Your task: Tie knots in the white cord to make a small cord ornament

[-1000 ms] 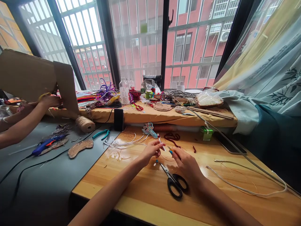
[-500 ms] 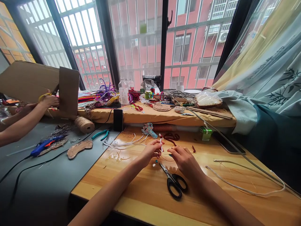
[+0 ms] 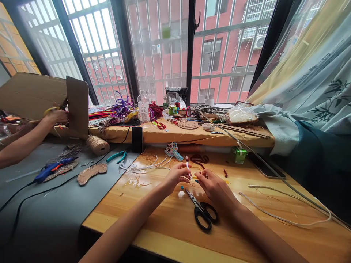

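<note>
Over the wooden table, my left hand (image 3: 178,177) pinches a small white piece (image 3: 188,166) with a dark red tip, held roughly upright. Just to its right, my right hand (image 3: 212,182) has its fingers pressed together; a bit of teal shows at the fingertips, and what they grip is too small to name. The two hands are close but apart. Black-handled scissors (image 3: 203,213) lie below them, blades pointing up-left, beside a tiny teal bit (image 3: 182,187). Behind the hands are a dark red cord (image 3: 199,158) and a patterned item with a light blue handle (image 3: 174,151).
White cords (image 3: 142,168) lie at the left and a pale cord loop (image 3: 287,220) at the right. On the grey table are pliers (image 3: 117,157), a blue glue gun (image 3: 53,170) and twine (image 3: 98,145). Another person's hand (image 3: 56,117) holds scissors at cardboard (image 3: 78,107).
My left fingers have closed in slightly around the white piece, which has shifted a little. My right hand has barely moved. The other person's hand has shifted slightly left with the cardboard.
</note>
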The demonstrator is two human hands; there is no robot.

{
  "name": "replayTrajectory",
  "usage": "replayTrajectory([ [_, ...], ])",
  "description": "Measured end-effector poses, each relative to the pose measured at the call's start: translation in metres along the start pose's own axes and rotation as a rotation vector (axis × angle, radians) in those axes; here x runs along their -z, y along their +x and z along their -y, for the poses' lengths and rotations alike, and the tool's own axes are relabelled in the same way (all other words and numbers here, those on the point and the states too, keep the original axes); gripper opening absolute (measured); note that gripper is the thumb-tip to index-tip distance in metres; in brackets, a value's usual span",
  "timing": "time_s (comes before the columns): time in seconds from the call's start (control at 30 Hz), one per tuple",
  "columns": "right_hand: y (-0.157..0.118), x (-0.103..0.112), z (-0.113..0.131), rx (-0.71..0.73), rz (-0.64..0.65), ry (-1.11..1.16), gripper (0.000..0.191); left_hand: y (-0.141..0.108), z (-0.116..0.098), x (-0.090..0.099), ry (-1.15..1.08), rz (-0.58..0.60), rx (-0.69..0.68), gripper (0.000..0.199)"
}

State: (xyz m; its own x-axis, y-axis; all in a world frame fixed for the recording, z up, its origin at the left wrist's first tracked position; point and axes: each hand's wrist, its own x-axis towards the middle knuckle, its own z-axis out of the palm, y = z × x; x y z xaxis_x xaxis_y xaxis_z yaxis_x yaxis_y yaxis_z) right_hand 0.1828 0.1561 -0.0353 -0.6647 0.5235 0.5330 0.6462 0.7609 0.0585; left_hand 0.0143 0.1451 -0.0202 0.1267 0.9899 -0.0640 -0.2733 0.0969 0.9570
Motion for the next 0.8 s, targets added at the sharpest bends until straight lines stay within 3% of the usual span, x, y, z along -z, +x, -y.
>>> replayTrajectory([
  [0.3,0.0032,0.0023,0.0011,0.062,-0.113,-0.079,0.021,0.0058,0.0075,0.0041,0.059,0.062,0.047,0.028],
  [0.5,0.0024,0.0006,0.0009,0.024,-0.123,-0.072,0.022,0.007,0.0096,0.0055,0.086,0.096,0.033,0.026],
  [0.8,0.002,0.0002,0.0007,-0.029,-0.136,-0.059,0.022,0.0068,0.0092,0.0053,0.077,0.046,-0.013,0.028],
])
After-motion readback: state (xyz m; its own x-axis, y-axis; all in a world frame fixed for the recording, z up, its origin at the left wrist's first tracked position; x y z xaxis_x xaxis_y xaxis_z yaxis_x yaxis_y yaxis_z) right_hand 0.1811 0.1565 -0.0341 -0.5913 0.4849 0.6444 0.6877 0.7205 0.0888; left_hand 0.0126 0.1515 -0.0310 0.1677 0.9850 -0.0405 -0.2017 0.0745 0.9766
